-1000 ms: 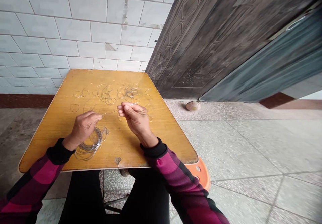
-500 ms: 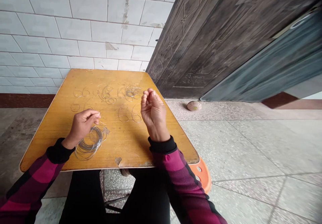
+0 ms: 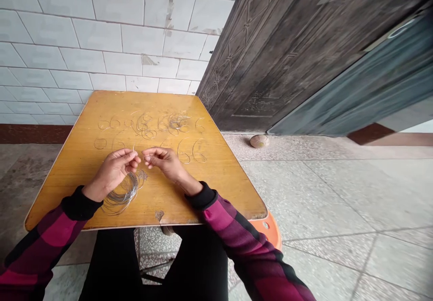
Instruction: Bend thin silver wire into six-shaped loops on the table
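My left hand (image 3: 118, 168) is pinched on a thin metal wire (image 3: 133, 148), whose short end sticks up above the fingertips. Facing it, a small gap away, my right hand (image 3: 164, 161) has its thumb and fingers pressed together; whatever may be between them is too fine to make out. Below the left hand lies a coil of silvery wire (image 3: 123, 193), partly covered by that hand. Bent wire pieces with curled ends (image 3: 199, 151) lie in rows farther back on the wooden table (image 3: 216, 193), and a tangled bunch of wire (image 3: 176, 121) is among them.
A white tiled wall (image 3: 98, 57) stands behind the table and a dark carved door (image 3: 270, 57) at the right. On the floor by the door sits a roundish object (image 3: 259, 141). An orange stool (image 3: 270, 231) shows under the table's right front corner.
My right hand has swung left from the table's right side to beside my left hand. The left hand has turned slightly, and a wire end now points up from it.
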A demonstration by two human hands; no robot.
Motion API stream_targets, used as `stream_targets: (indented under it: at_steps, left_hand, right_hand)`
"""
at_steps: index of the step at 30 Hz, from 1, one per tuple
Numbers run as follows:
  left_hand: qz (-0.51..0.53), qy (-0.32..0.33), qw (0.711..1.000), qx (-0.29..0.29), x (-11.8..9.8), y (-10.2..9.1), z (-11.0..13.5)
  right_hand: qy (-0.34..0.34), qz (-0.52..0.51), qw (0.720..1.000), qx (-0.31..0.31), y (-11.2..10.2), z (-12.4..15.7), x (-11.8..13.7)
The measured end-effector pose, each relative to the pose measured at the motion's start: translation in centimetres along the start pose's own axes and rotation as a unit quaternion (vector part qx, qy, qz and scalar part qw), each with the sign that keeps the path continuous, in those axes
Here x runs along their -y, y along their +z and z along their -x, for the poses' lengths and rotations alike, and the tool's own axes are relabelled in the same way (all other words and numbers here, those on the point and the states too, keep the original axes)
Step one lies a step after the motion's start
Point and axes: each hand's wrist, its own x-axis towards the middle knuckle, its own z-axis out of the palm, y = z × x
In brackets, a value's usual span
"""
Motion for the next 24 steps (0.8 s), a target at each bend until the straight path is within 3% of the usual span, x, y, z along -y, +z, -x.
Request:
stream_targets:
  at_steps: [4, 7, 10, 16, 19, 24]
  left_hand:
    - [0.048, 0.025, 0.997, -0.046, -0.3, -0.2, -0.2]
    - [0.053, 0.032, 0.996, -0.058, -0.2, -0.2, -0.3]
    - [0.059, 0.024, 0.997, -0.050, -0.1, -0.3, -0.3]
    - [0.073, 0.043, 0.995, -0.043, -0.9, -0.7, -0.2]
    - [0.058, 0.041, 0.997, -0.024, -1.1, -0.7, -0.1]
    - [-0.012, 0.054, 0.998, -0.003, -0.7, -0.4, 0.2]
  right_hand:
    - [0.003, -0.031, 0.999, 0.027, 0.4, 0.3, -0.4]
    - [-0.032, -0.026, 0.999, -0.008, 1.2, 0.6, -0.5]
    - [-0.047, -0.044, 0.997, -0.047, 1.6, 0.7, -0.4]
    - [-0.013, -0.130, 0.991, -0.033, 1.4, 0.6, 0.1]
    - [-0.001, -0.156, 0.986, -0.056, 1.3, 0.4, 0.2]
    - [-0.017, -0.085, 0.993, -0.079, 1.5, 0.5, 0.5]
